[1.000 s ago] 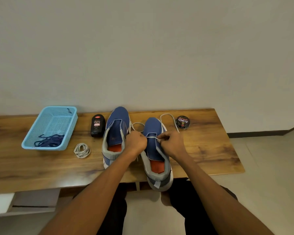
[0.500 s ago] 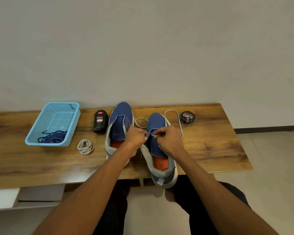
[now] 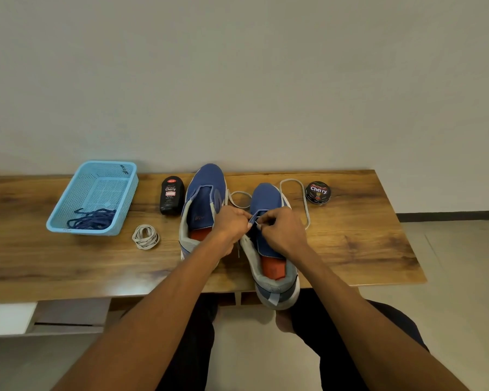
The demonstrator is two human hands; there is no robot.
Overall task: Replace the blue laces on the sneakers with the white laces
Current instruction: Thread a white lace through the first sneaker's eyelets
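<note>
Over the right sneaker (image 3: 268, 244), left hand (image 3: 232, 224) and right hand (image 3: 284, 231) pinch the white lace (image 3: 305, 204).

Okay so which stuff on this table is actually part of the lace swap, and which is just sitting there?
Part of the job:
right sneaker
left sneaker
white lace being threaded
coiled white lace
blue laces
basket
both hands

Lying about:
polish bottle
polish tin

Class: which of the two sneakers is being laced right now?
The right sneaker, overhanging the table edge; both hands pinch the white lace there. The left sneaker has none.
</note>
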